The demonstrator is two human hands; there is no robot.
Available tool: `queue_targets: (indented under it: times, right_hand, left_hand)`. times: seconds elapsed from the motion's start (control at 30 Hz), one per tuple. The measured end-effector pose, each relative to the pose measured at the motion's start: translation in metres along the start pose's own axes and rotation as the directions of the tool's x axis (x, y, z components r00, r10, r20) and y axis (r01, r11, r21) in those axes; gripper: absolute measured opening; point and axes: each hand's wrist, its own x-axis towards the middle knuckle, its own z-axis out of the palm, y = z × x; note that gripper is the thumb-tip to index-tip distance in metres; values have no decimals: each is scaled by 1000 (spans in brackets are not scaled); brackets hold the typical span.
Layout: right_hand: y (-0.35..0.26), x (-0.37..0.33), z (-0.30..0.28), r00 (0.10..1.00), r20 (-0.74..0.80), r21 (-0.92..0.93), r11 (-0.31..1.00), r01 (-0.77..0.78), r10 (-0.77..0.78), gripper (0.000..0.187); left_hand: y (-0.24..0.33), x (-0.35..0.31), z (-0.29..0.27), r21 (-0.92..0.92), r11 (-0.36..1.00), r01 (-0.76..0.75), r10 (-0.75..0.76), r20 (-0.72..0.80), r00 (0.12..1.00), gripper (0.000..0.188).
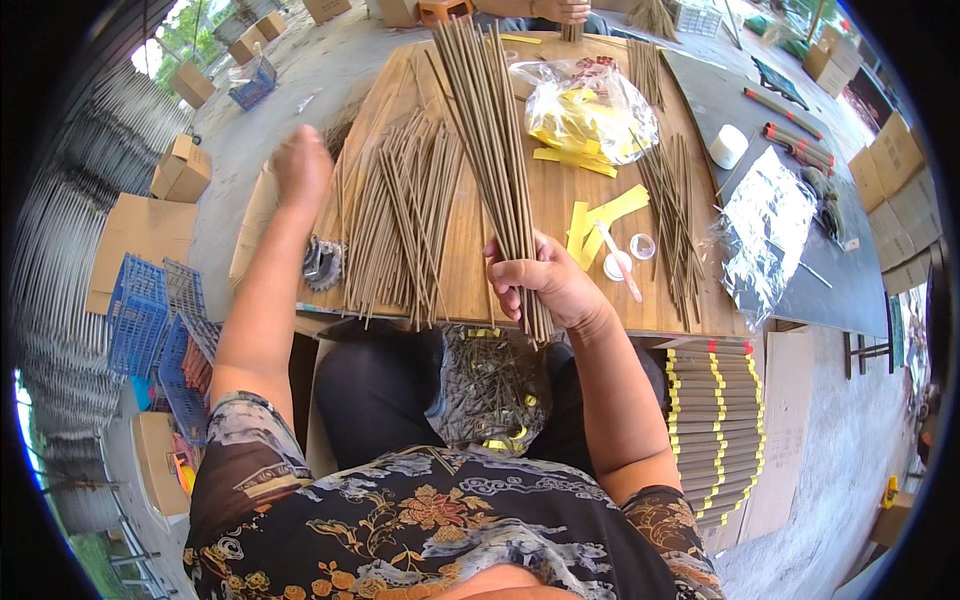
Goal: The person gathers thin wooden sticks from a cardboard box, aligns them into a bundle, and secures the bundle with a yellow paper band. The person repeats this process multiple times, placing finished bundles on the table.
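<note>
My right hand (pixel 545 280) is wrapped round the lower end of a bundle of thin brown incense sticks (pixel 490 130). The bundle stands tilted over the wooden table, its upper ends fanned a little. Raised past the table's left side is my left hand (pixel 303 170); it is blurred, and its fingers cannot be made out clearly. Between the hands lies a loose pile of the same sticks (pixel 400 220). Right of the bundle are yellow paper strips (pixel 620 207), a small white tub (pixel 617 266) and a pink-handled stick (pixel 622 262). A dark toothed object (pixel 322 263) sits by the left table edge.
A clear bag of yellow strips (pixel 610 110) and more sticks (pixel 677 230) lie on the table (pixel 470 215). The dark side table (pixel 850 270) holds crumpled foil (pixel 768 230) and a white roll (pixel 728 147). Yellow-banded bundles (pixel 712 430) are stacked below. Another person's hand (pixel 562 10) works opposite.
</note>
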Motion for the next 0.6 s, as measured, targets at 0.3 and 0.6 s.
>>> queue_targets:
  times: [0.3, 0.6]
  right_hand:
    - [27, 15, 6, 993, -44, -237, 967, 97, -110, 22]
    - [51, 20, 5, 872, -159, -940, 341, 9, -462, 24]
  left_hand:
    - [100, -44, -56, -789, -23, 614, 51, 612, 789, 49]
    - [167, -79, -39, -852, -249, 460, -173, 507, 844, 40]
